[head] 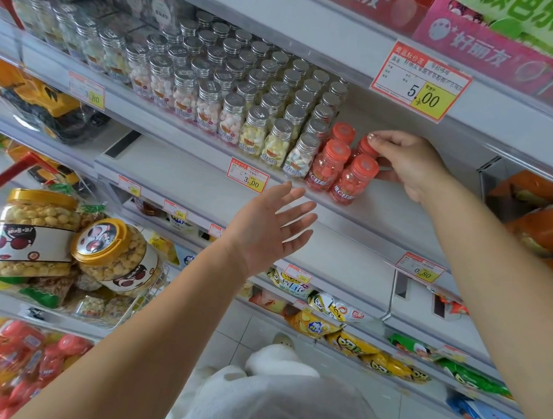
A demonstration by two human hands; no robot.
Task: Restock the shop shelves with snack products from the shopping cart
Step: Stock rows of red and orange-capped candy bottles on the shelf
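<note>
Several small red candy bottles (327,165) with red caps stand on the white shelf (387,212), right of rows of silver-capped clear candy bottles (230,88). My right hand (406,161) pinches the cap of the rear right red bottle (366,146) with thumb and fingers. My left hand (271,231) hovers below the shelf edge, fingers spread, holding nothing. The shopping cart (11,173) with its red handle is at the lower left and holds two big yellow-lidded snack jars (115,255) and more red-capped bottles (20,365).
Price tags hang along the shelf edges, one reading 3.00 (248,179) and another 5.00 (422,85). Pink boxes (489,34) fill the top shelf. Bagged snacks (351,338) lie on the lower shelves. The shelf right of the red bottles is bare.
</note>
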